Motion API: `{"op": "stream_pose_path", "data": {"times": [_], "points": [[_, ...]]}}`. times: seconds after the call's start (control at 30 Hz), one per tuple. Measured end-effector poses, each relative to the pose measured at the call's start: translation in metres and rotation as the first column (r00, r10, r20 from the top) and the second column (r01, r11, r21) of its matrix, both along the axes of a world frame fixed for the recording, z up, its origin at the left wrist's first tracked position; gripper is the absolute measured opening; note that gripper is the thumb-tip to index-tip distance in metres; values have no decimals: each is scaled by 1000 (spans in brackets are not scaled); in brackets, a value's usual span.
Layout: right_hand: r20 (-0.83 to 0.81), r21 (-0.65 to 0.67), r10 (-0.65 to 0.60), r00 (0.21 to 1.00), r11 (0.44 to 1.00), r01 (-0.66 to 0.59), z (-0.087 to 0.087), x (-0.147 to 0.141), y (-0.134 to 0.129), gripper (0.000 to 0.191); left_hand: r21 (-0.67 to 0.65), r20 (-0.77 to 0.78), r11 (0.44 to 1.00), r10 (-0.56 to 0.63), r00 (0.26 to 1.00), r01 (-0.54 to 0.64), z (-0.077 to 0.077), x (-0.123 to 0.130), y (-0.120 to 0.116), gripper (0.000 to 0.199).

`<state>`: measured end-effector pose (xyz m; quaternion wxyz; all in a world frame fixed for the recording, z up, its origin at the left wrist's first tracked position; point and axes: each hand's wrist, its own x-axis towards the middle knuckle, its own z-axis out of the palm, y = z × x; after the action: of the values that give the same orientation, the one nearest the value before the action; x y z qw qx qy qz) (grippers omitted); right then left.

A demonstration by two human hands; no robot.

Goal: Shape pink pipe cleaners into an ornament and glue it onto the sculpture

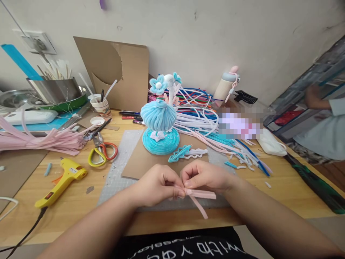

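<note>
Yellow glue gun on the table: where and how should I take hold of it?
Probably best by the handle, coming from above and the right. The glue gun lies on its side, handle slanting back toward you, orange trigger facing left. The cord leaves the handle's near end, so grip above that.

Pliers (102, 146) and the blue figure (158, 116) flank a passable gap.

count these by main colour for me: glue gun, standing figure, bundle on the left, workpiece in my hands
Yellow: 1 (glue gun)
Blue: 1 (standing figure)
Pink: 2 (bundle; workpiece held between left hand and right hand)
Total: 4
</note>
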<state>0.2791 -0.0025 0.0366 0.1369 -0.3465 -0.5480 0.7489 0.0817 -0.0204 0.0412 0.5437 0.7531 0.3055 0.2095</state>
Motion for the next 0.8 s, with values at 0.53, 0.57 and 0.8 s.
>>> {"op": "stream_pose_path", "data": {"times": [0.53, 0.57, 0.8], "points": [[-249, 751, -414, 876, 488, 445, -13, -19, -24, 11, -717, 274, 675, 499, 822, -171, -8, 10, 3, 22], [-242, 735, -433, 868, 502, 456, -13, -20, -23, 9, -697, 262, 689, 506, 822, -202, -9, 11, 3, 23], [-167, 384, -612, 773, 682, 623, -20, -32, -20, 23, -327, 66, 794, 559, 826, -512, -17, 15, -1, 25]]}}
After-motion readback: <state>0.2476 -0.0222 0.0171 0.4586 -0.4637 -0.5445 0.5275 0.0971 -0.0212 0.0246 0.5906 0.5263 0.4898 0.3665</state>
